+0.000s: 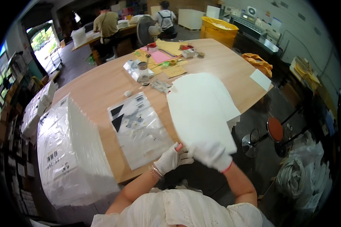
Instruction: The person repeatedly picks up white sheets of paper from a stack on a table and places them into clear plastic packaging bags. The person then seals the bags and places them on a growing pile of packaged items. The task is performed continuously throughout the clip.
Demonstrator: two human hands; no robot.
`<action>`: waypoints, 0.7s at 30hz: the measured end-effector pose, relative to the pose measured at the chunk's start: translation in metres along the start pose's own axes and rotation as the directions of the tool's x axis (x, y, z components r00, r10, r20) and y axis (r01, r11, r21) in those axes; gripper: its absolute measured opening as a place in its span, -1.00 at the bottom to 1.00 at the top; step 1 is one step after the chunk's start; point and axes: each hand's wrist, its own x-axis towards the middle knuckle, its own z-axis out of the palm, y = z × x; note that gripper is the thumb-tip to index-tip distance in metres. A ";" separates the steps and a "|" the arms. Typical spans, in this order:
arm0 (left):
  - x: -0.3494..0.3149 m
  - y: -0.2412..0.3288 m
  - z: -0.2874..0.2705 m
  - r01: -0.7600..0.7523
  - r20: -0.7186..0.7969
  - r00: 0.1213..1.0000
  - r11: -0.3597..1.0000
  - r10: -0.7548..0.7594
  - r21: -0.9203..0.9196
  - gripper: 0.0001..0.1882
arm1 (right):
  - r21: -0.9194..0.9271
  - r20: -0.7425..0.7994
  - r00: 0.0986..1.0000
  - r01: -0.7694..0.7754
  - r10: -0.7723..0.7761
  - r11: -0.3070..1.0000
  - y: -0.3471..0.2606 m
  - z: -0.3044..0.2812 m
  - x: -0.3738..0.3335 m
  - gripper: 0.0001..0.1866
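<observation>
Large white sheets [197,109], fanned so that they overlap, lie on the table with their near edge reaching toward me. At that near edge is my right hand [212,156] in a white glove; motion blurs its fingers, and I cannot see whether they grip a sheet. My left hand [171,159], gloved with the thumb tip bare, is just left of it, thumb and fingers apart and nothing visible in it. Left of the sheets lies a flat clear plastic package [138,128] with black triangles printed on it.
Plastic-wrapped white stacks [70,151] stand at the table's left edge. Farther back are a glass jar [143,73], a grey cloth [161,86], tape rolls and coloured papers [161,56]. A red-topped stool [274,129] stands at right. Two people sit at a far table.
</observation>
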 end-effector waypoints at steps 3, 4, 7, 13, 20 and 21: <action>-0.016 0.001 -0.029 0.219 -0.442 0.888 0.732 0.124 0.645 -0.62 | 0.586 0.279 0.936 -0.344 0.216 0.733 -0.019 -0.012 -0.020 -0.75; -0.021 0.002 -0.029 0.278 -0.447 0.882 0.602 0.150 0.749 -0.62 | 0.688 0.260 0.860 -0.484 0.439 0.541 -0.005 -0.001 -0.048 -0.75; -0.046 0.005 0.010 0.162 -0.249 0.939 0.334 0.237 0.929 -0.52 | 0.868 0.492 0.473 -0.204 0.731 -0.452 0.032 0.060 -0.121 -0.74; -0.044 -0.055 0.012 0.002 0.341 0.845 -0.639 0.412 0.769 -0.34 | 0.878 0.043 0.393 -0.453 0.918 0.153 -0.067 0.128 -0.030 -0.48; -0.072 0.071 -0.039 0.389 0.095 0.513 -0.330 0.853 0.860 -0.40 | 0.395 -0.012 0.843 -0.490 0.537 0.777 -0.050 0.093 -0.065 -0.62; -0.076 0.087 -0.040 0.385 0.092 0.595 -0.384 0.798 0.839 -0.40 | 0.397 0.058 0.834 -0.523 0.549 0.754 -0.052 0.095 -0.066 -0.69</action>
